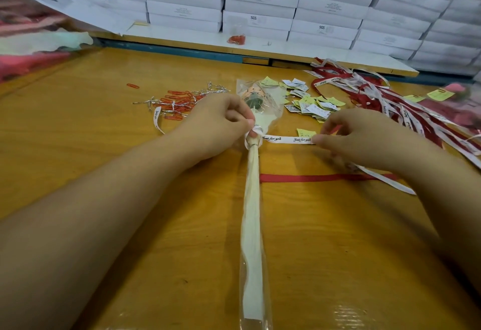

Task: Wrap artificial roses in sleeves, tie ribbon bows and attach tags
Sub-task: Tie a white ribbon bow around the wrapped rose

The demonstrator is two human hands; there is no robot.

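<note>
A sleeved artificial rose (252,199) lies lengthwise on the yellow table (104,126), its head (253,100) pointing away from me inside clear wrap. A white ribbon printed "Just for you" (286,139) is wound around the sleeve's neck and stretches to the right. My left hand (221,121) pinches the sleeve and ribbon at the neck. My right hand (359,134) grips the ribbon's free end, pulled taut. A red ribbon (312,178) lies flat across the table under the stem, running right.
Red paper clips and silver twist ties (179,102) lie left of the rose head. Yellow and white tags (309,100) are scattered to its right. A heap of red and white ribbons (390,100) fills the right side. White boxes (260,4) are stacked behind.
</note>
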